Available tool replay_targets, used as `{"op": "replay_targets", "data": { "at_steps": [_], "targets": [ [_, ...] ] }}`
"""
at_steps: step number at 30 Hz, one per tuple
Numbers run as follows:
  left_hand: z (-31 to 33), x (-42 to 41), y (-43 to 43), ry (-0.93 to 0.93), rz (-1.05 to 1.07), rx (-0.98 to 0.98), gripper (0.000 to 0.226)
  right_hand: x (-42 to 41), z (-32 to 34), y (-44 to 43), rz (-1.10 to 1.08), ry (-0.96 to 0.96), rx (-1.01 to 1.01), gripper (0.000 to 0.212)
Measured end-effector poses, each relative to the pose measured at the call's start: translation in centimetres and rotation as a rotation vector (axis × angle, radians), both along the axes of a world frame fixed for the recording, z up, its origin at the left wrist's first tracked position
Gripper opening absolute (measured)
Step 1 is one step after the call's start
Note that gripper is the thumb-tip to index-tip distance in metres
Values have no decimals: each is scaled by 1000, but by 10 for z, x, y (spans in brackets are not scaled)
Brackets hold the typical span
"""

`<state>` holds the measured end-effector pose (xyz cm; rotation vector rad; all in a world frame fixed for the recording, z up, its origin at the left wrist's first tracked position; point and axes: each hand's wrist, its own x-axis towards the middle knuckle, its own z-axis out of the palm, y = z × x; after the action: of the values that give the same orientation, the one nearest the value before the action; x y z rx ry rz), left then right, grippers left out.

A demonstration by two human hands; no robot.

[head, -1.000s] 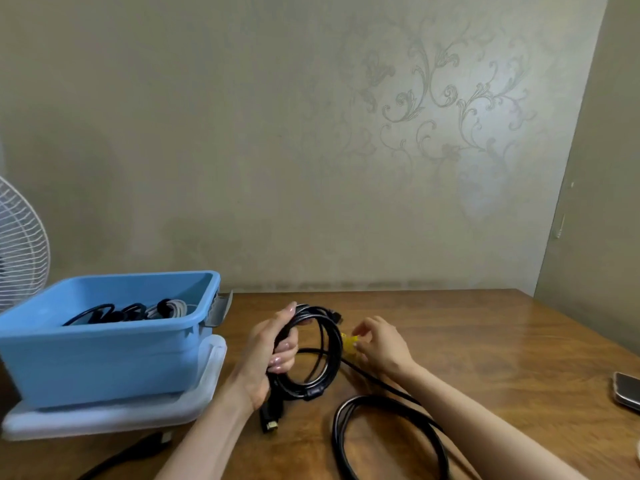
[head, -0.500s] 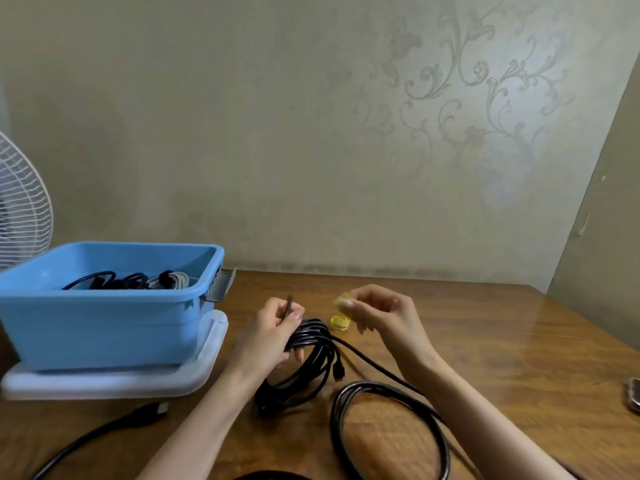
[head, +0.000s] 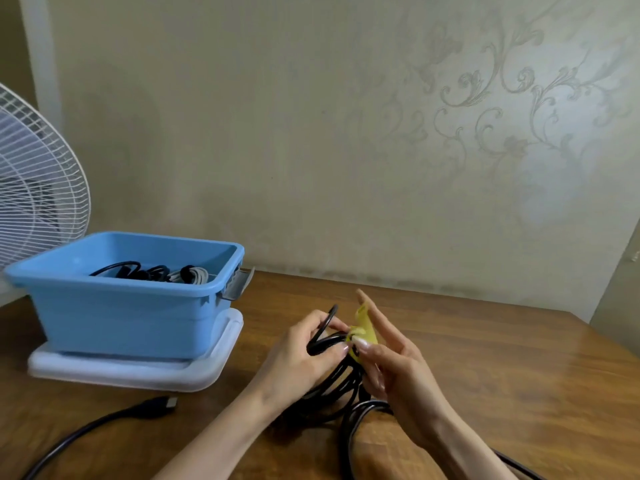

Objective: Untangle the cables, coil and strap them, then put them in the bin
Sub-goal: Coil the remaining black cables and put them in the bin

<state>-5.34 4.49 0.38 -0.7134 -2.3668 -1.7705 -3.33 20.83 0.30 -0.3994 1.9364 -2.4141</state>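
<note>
My left hand grips a coiled black cable near the top of its loops, above the wooden table. My right hand pinches a yellow strap that lies against the coil beside my left fingers; its index finger points up. The lower part of the coil hangs down behind both wrists. The blue bin stands at the left on a white lid and holds several coiled cables, black and grey.
A second black cable loops on the table under my right forearm. Another black cable with a plug lies at the front left. A white fan stands behind the bin. The wall runs along the table's far edge.
My right hand has brought the yellow strap from above the table to the coil in my left hand. The camera has come closer and turned left.
</note>
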Motion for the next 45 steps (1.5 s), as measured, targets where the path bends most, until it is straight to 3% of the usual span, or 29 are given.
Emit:
{"op": "replay_targets", "data": {
  "at_steps": [5,8,11,14,17,21,23,27,32,36,39,45],
  "targets": [
    [-1,1,2,31,24,22,4,1,3,5,90,15,-18,32],
    [-1,-1,2,-13,95,24,13,3,2,5,87,82,-57,27],
    [0,-1,3,-98,197,18,28,5,0,2,-73,239,170,28],
    [0,-5,-1,-122,160,60,44,3,-6,4,-233,478,491,40],
    [2,-1,-3,-59,160,-23,39,7,-7,-1,-315,656,661,39],
    [1,-4,-4,-57,233,39,17,13,-3,-7,-428,811,780,45],
    [1,-5,-4,-93,249,96,15,18,-1,-8,-309,740,675,48],
    [5,2,0,-91,163,97,24,23,2,-16,-126,512,390,30],
    [14,16,6,-130,-64,252,28,19,-1,-16,-83,283,240,28],
    [10,18,9,-132,-58,162,41,16,-4,-13,-19,227,261,33],
    [9,16,9,-157,-20,168,30,16,-2,-11,13,209,284,36],
    [9,14,8,-191,-30,220,22,23,-1,-19,95,198,317,68]
  ]
}}
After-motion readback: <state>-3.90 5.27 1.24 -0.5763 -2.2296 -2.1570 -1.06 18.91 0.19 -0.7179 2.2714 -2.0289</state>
